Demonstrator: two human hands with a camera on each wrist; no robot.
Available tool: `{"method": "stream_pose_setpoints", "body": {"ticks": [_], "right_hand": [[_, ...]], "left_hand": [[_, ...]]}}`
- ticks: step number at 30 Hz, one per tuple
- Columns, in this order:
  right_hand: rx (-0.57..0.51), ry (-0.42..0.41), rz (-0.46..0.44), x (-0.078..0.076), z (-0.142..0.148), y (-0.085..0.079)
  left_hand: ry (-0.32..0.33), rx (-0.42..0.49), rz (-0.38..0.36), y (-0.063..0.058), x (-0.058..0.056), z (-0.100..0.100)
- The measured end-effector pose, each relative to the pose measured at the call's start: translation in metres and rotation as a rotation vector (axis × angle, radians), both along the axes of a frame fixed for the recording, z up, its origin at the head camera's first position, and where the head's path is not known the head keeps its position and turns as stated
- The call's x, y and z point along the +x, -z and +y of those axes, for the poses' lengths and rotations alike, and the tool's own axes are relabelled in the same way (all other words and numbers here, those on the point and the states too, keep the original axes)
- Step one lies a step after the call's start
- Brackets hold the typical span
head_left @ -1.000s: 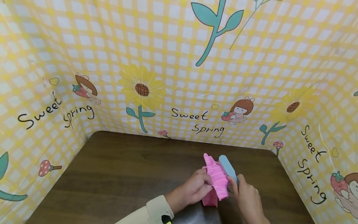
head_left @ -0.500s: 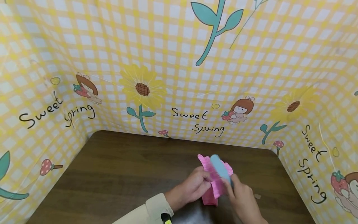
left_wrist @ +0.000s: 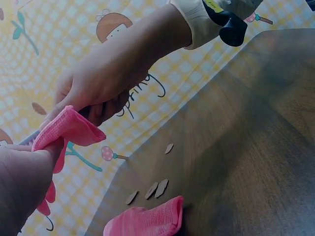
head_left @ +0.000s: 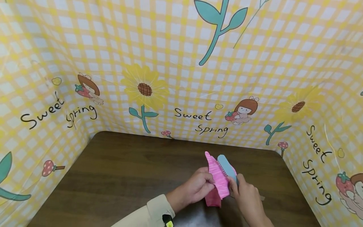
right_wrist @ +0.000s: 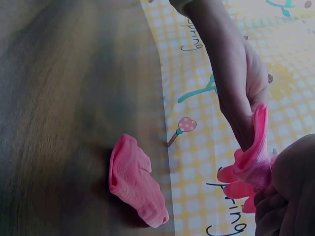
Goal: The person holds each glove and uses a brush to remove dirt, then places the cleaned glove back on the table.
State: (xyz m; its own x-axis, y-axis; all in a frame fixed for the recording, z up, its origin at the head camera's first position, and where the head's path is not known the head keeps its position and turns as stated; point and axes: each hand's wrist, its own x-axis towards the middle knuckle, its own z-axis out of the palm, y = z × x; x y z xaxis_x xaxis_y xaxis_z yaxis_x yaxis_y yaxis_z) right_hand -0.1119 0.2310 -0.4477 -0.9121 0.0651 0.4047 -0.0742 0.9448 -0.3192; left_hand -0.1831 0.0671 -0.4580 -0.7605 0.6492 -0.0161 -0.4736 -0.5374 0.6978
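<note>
My left hand [head_left: 195, 187] pinches a pink knitted glove [head_left: 217, 179] by its edge and holds it up over the table, its fingers pointing away. In my right hand [head_left: 249, 197] I grip a light blue brush [head_left: 227, 167] by its handle, bristles facing the glove and right at its surface. Beneath the held glove, a second pink glove [head_left: 213, 200] lies on the table, partly hidden in the head view. The right wrist view shows this lying glove [right_wrist: 138, 182] whole, and the cuff of the held glove [right_wrist: 258, 152] between both hands.
Several small flat brownish pieces [left_wrist: 152, 190] are scattered on the dark wooden table [head_left: 127, 176] near the lying glove. A yellow checked cloth [head_left: 181, 78] with printed flowers walls in the table's back and sides.
The brush has swept leftward across the held glove and then back to its right side. The held glove tilts along with it, while my left hand keeps its grip.
</note>
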Motion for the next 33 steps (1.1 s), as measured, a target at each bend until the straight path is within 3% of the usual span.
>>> {"method": "stream_pose_setpoints", "body": {"ticks": [13,16,21,24,27,33], "right_hand": [[-0.077,0.127,-0.118,-0.006,0.011,-0.007],[-0.110,0.144,-0.112,-0.007,0.010,-0.010],[-0.092,0.021,-0.048,-0.004,-0.003,-0.010],[-0.075,-0.082,-0.072,0.001,-0.013,-0.006],[-0.054,-0.086,-0.084,0.003,-0.018,0.000],[-0.004,-0.026,-0.015,0.002,-0.012,0.004]], "left_hand": [[-0.030,0.001,-0.021,0.003,-0.001,0.002],[-0.042,0.003,-0.015,0.004,-0.001,0.002],[-0.051,-0.004,-0.014,0.005,-0.001,0.000],[-0.046,0.004,-0.019,0.004,-0.001,0.000],[-0.032,0.005,-0.019,0.003,0.000,-0.002],[-0.007,-0.003,-0.015,0.004,0.003,-0.003]]}}
